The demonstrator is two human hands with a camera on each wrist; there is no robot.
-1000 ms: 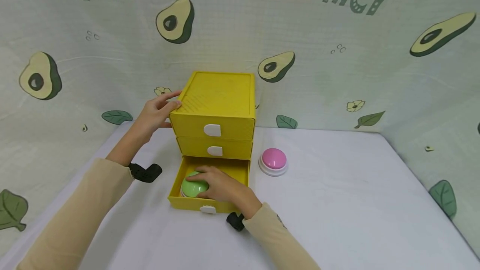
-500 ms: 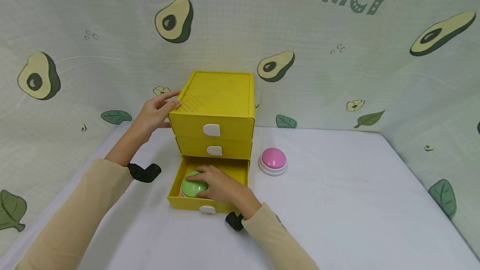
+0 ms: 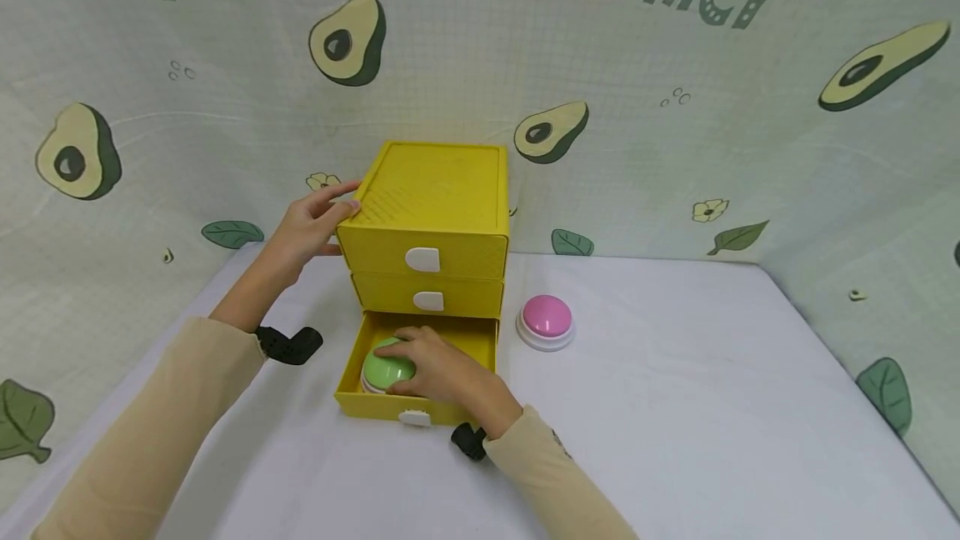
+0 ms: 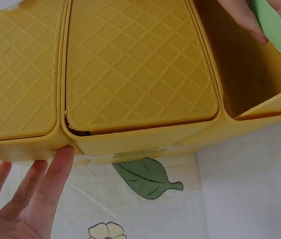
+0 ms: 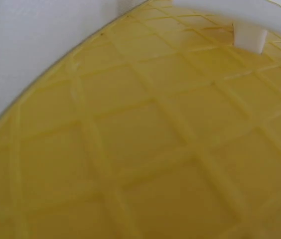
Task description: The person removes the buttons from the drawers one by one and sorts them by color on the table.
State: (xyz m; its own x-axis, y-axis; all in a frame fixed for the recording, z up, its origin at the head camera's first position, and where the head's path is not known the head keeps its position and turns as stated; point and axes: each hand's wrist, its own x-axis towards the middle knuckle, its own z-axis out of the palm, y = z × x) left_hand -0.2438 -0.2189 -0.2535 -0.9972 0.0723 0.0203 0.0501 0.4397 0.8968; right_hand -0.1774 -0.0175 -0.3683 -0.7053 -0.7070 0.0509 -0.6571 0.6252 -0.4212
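Head: left hand [image 3: 311, 227], fingers straight, braces yellow drawer cabinet [image 3: 431, 219]; right hand [image 3: 438, 369] curls over green dome button [image 3: 386, 369] in open bottom drawer [image 3: 416, 407]; Left wrist: fingertip [image 4: 61, 162] on cabinet edge; Right wrist: only drawer front [image 5: 140, 149]; Risk: the button may catch on the drawer wall.

"mer" on backdrop cloth [image 3: 480, 48]

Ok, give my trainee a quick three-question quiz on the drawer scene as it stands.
1. True or false: the bottom drawer is open.
2. What does the right hand touch? A) pink button B) green button C) top handle
3. Fill in: the left hand rests against the yellow drawer unit's ___ side.

Key:
1. True.
2. B, the green button in the drawer; the pink button sits on the table.
3. Left.
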